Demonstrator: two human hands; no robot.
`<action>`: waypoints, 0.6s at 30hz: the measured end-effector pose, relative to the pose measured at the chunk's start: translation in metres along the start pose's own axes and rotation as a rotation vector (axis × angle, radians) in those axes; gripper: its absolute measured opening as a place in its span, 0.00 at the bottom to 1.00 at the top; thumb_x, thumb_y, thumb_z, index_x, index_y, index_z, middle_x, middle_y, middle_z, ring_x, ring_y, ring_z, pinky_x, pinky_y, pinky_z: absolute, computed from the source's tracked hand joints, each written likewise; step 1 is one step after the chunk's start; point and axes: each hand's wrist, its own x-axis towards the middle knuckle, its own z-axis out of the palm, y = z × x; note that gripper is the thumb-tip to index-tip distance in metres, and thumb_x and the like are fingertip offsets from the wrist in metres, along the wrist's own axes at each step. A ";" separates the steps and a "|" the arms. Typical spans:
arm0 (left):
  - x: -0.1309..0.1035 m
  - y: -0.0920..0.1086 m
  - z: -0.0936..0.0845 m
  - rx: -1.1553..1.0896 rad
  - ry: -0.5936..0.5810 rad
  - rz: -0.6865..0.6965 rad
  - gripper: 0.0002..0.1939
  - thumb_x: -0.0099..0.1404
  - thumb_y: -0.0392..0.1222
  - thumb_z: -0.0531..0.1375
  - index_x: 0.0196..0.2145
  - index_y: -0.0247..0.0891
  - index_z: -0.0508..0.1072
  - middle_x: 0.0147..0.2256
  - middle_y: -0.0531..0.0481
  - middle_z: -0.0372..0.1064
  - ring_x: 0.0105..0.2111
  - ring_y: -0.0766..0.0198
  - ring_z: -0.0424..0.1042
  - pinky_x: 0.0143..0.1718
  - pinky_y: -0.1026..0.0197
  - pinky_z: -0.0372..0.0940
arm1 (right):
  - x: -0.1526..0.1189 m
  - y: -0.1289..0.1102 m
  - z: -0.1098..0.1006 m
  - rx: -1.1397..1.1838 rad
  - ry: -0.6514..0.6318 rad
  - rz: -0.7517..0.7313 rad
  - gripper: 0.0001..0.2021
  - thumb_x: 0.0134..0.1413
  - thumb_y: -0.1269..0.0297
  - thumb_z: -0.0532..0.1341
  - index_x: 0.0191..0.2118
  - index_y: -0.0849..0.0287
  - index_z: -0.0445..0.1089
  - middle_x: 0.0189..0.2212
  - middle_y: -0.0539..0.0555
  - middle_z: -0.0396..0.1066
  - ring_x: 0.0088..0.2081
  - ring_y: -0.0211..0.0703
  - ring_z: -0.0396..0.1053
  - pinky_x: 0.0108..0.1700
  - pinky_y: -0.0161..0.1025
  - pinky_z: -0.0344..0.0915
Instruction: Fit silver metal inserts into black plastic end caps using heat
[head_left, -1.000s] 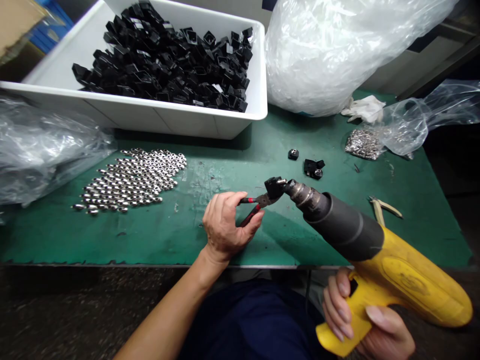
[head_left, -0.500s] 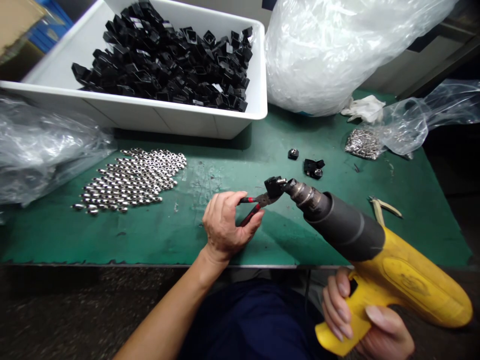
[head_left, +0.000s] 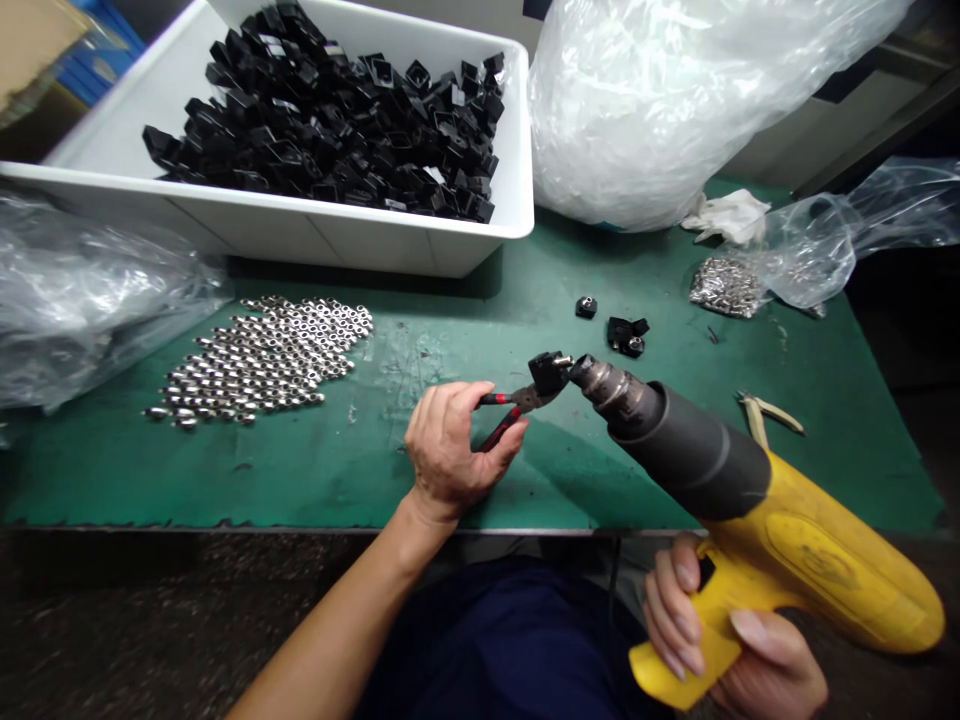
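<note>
My left hand point(head_left: 454, 445) is closed round the handles of red-and-black pliers point(head_left: 501, 430). In their jaws sits a small black plastic part point(head_left: 547, 373), with a silver metal pin point(head_left: 564, 361) sticking out to the right. My right hand point(head_left: 739, 630) grips the handle of a yellow heat gun point(head_left: 810, 545). The metal nozzle point(head_left: 611, 388) of the gun points up and left, its tip right beside the pin; whether they touch I cannot tell. Behind the nozzle lie a few black parts point(head_left: 627, 337) with metal inserts, and another small black part point(head_left: 586, 307) stands apart from them.
A white bin point(head_left: 360, 232) full of black plastic parts stands at the back left. Many silver metal pieces point(head_left: 262, 360) lie in rows on the green table point(head_left: 315, 480). At right are cream-handled pliers point(head_left: 772, 415), a bag of small metal parts point(head_left: 726, 288) and a large plastic bag point(head_left: 645, 120).
The heat gun's nozzle has shifted very slightly at its tip, near the pin. Both hands keep their grip and place.
</note>
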 end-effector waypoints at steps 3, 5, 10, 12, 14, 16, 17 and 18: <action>0.000 0.000 0.000 -0.003 0.005 0.005 0.24 0.62 0.50 0.67 0.52 0.39 0.69 0.42 0.42 0.74 0.40 0.55 0.74 0.41 0.55 0.70 | 0.000 0.000 0.001 -0.001 -0.008 -0.007 0.14 0.54 0.53 0.60 0.42 0.55 0.68 0.26 0.51 0.63 0.22 0.37 0.58 0.24 0.36 0.57; 0.000 0.000 0.000 -0.004 0.006 0.005 0.24 0.62 0.50 0.67 0.52 0.39 0.69 0.42 0.42 0.74 0.40 0.55 0.74 0.41 0.55 0.70 | 0.001 0.000 0.001 -0.003 -0.008 -0.006 0.13 0.54 0.53 0.60 0.42 0.55 0.68 0.26 0.52 0.63 0.22 0.37 0.58 0.25 0.36 0.57; 0.001 0.001 0.000 -0.005 0.011 0.009 0.25 0.62 0.50 0.68 0.52 0.38 0.69 0.42 0.42 0.74 0.40 0.55 0.74 0.41 0.55 0.69 | 0.001 -0.001 0.001 -0.010 -0.010 0.001 0.14 0.54 0.53 0.61 0.42 0.55 0.68 0.27 0.52 0.63 0.22 0.38 0.59 0.25 0.37 0.58; 0.001 0.002 -0.001 -0.001 0.011 0.004 0.24 0.62 0.50 0.67 0.52 0.38 0.69 0.42 0.42 0.74 0.40 0.56 0.74 0.41 0.55 0.69 | 0.000 0.000 0.001 -0.009 -0.008 0.001 0.14 0.54 0.53 0.62 0.42 0.55 0.68 0.27 0.52 0.63 0.22 0.37 0.59 0.25 0.37 0.58; 0.001 0.001 -0.001 0.003 0.006 -0.001 0.24 0.63 0.51 0.67 0.52 0.39 0.69 0.42 0.42 0.74 0.40 0.56 0.74 0.42 0.55 0.69 | 0.000 0.001 0.000 -0.007 -0.004 0.005 0.14 0.54 0.53 0.62 0.42 0.55 0.67 0.27 0.52 0.63 0.22 0.37 0.59 0.25 0.36 0.58; 0.001 0.001 -0.001 0.006 -0.002 -0.006 0.24 0.63 0.51 0.67 0.52 0.39 0.69 0.42 0.42 0.74 0.40 0.56 0.74 0.42 0.55 0.69 | -0.001 0.001 0.000 -0.007 0.001 0.004 0.14 0.54 0.53 0.62 0.42 0.55 0.67 0.27 0.52 0.63 0.22 0.37 0.58 0.25 0.36 0.57; 0.001 0.001 -0.001 0.006 -0.005 -0.008 0.24 0.63 0.51 0.67 0.52 0.39 0.69 0.42 0.42 0.74 0.40 0.55 0.74 0.42 0.55 0.69 | -0.001 0.001 0.000 -0.008 0.004 0.004 0.14 0.54 0.53 0.62 0.42 0.55 0.68 0.27 0.52 0.63 0.22 0.37 0.58 0.25 0.36 0.57; 0.001 0.001 -0.001 0.005 -0.005 -0.006 0.24 0.63 0.51 0.67 0.52 0.39 0.69 0.42 0.42 0.74 0.40 0.55 0.74 0.42 0.55 0.70 | -0.001 0.001 0.000 -0.010 0.004 0.007 0.14 0.54 0.53 0.62 0.42 0.54 0.68 0.27 0.52 0.63 0.22 0.37 0.58 0.25 0.36 0.57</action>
